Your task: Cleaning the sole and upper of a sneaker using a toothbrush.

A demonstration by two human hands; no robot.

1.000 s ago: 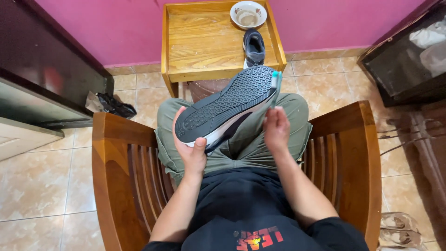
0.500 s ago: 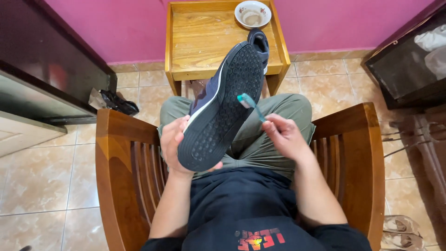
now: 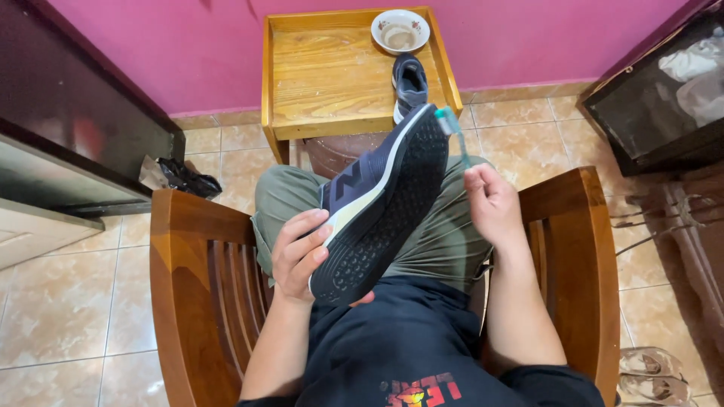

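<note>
Head view, shoe: a dark navy running shoe (image 3: 381, 203) is held sole-up above the lap, at the centre of the frame; the toe points to 1 o'clock, the heel to 7 o'clock

Head view, left hand: the left hand (image 3: 300, 256) is wrapped around the heel end, at 8 o'clock from the shoe's middle; fingers are curled over the pale midsole edge, the thumb tip showing under the heel

Head view, right hand: the right hand (image 3: 492, 205) is closed in a pinch on the handle of a teal toothbrush (image 3: 451, 126); the brush head is set at the toe edge of the sole, at 1 o'clock

Handling, shoe: judged light and easily borne by one hand; the upper is likely soft, the rubber sole stiffer and grippy through its studded tread; the heel and midsole rim are judged the firmest places for a hold

Surroundings: a second shoe (image 3: 409, 81) and a white bowl (image 3: 400, 31) lie on a wooden table (image 3: 332, 75) at 12 o'clock; wooden chair arms (image 3: 192, 301) flank the lap; sandals (image 3: 652, 373) are seen at 4 o'clock
</note>
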